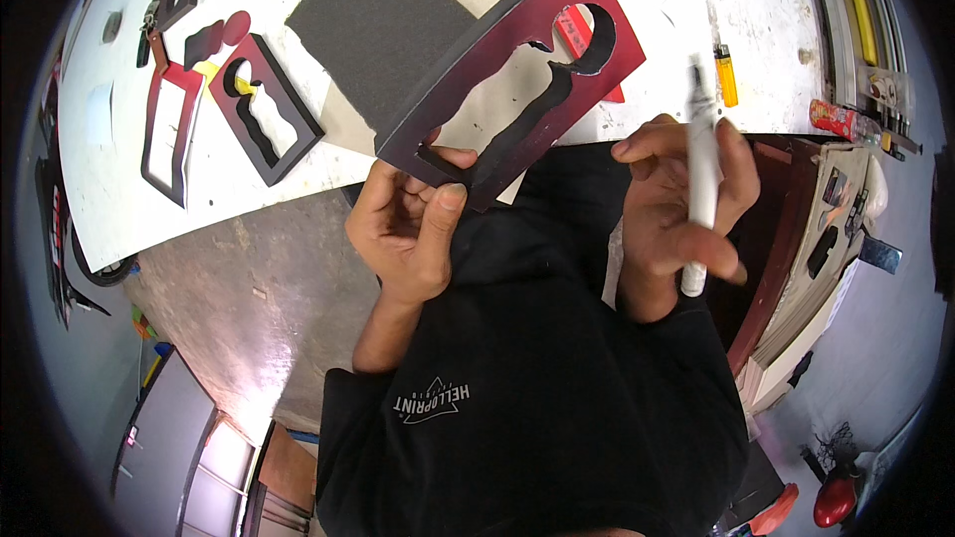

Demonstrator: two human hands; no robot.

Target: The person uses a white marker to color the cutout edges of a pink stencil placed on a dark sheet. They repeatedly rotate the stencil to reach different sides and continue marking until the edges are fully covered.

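My left hand (pixel 413 229) grips the lower left corner of a dark red and black panel (pixel 468 70), thumb in front and fingers behind. The panel is thick and tilted above the table edge. Its cutout has a wavy-edged part that runs into a round part at the upper right. Off to the right, my right hand (pixel 662 209) holds a white pen-shaped tool (pixel 702 174) between thumb and fingers. The tool stands nearly upright, its dark tip blurred and pointing up, apart from the panel.
On the white table (pixel 90 209) lie a similar cutout panel (pixel 300 119), a thin red frame (pixel 151 139), a dark grey sheet (pixel 383 30) over beige board, and an orange-yellow lighter (pixel 727 80). A red object (pixel 575 32) shows through the round hole. Shelving (pixel 796 283) stands at the right.
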